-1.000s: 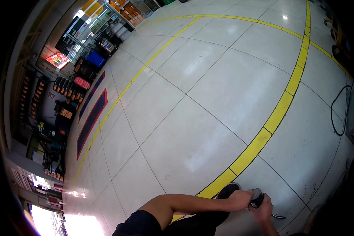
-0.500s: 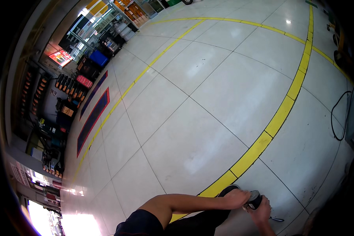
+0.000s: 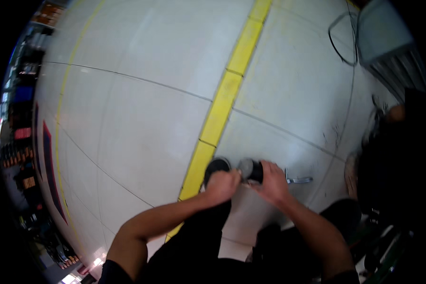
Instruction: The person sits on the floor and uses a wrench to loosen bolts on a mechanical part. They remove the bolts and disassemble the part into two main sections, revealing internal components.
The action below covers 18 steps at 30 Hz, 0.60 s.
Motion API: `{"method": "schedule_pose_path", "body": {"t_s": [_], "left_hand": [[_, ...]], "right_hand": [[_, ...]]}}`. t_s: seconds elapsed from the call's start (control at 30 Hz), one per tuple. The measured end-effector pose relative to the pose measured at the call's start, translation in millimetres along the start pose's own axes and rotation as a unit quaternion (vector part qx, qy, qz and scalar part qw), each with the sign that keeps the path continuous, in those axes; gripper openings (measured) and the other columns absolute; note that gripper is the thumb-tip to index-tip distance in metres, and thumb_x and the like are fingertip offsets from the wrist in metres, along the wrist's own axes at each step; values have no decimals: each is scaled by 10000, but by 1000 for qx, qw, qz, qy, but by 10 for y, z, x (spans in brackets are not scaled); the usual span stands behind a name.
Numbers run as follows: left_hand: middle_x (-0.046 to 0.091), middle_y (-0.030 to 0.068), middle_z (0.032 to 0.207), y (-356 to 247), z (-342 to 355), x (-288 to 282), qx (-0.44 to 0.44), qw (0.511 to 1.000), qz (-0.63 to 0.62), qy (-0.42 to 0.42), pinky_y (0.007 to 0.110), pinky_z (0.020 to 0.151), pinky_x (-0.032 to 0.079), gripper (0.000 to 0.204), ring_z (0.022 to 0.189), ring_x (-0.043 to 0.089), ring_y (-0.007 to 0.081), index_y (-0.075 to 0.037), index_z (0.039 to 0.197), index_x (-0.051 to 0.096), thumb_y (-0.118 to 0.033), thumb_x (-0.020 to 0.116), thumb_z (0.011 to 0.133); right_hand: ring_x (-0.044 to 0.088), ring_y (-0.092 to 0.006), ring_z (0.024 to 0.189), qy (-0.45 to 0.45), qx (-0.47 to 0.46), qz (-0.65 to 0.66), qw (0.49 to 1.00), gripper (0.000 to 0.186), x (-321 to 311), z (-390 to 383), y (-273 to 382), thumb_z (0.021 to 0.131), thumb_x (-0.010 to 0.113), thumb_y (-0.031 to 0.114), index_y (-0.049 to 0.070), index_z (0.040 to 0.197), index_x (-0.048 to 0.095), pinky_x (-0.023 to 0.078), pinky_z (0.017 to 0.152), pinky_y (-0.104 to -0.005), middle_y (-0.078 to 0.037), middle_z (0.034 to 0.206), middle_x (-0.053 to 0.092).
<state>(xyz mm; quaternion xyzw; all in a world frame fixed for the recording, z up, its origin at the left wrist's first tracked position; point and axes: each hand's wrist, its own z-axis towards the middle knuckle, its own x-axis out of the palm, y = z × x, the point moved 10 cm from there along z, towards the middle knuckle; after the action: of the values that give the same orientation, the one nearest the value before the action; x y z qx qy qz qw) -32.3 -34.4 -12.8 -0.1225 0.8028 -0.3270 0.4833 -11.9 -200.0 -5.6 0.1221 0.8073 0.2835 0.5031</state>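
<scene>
Black with a grey end, the cylinder (image 3: 250,169) sits between both hands, in front of the person's body. The right hand (image 3: 272,183) is curled around its dark side, apparently to steady it. The left hand (image 3: 224,184) is bunched, fingertips beside the grey end, presumably for close control; blur prevents telling whether it grips anything. A silver tool (image 3: 300,180) lies just right of the right hand, seemingly placed for easy reach.

Room: pale floor (image 3: 165,118) extends ahead and leftward, crossed by a yellow strip (image 3: 224,97) passing beside the shoe (image 3: 216,167). Rightward is tighter: a grey cabinet (image 3: 386,31) and looped cable (image 3: 333,43) bound the upper right.
</scene>
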Motion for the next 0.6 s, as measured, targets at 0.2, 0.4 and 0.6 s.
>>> {"method": "schedule_pose_path", "body": {"t_s": [0.2, 0.4, 0.6], "left_hand": [[662, 163, 993, -300, 96, -443, 132, 991, 35, -5, 484, 834, 552, 181, 924, 688, 374, -44, 1161, 661, -177, 689, 1040], [616, 143, 985, -285, 100, -361, 185, 982, 31, 8, 494, 821, 549, 164, 927, 685, 374, -41, 1094, 604, -109, 695, 976], [611, 198, 895, -223, 125, -385, 167, 980, -100, 44, 546, 744, 508, 128, 844, 650, 448, -23, 1053, 560, -117, 645, 1067]], "right_hand": [[684, -395, 1175, 1, 27, 8, 1000, 940, -79, -5, -33, 763, 1012, 425, -10, 1459, 554, 554, 1027, -499, -184, 1245, 692], [686, -392, 1181, 17, 34, 4, 999, 934, -21, 32, 0, 765, 1008, 427, -3, 1459, 555, 555, 1035, -498, -179, 1254, 694], [685, -386, 1199, 26, 6, -4, 1000, 916, 21, 29, 16, 767, 1002, 401, 6, 1464, 558, 545, 1068, -498, -176, 1273, 695]]}}
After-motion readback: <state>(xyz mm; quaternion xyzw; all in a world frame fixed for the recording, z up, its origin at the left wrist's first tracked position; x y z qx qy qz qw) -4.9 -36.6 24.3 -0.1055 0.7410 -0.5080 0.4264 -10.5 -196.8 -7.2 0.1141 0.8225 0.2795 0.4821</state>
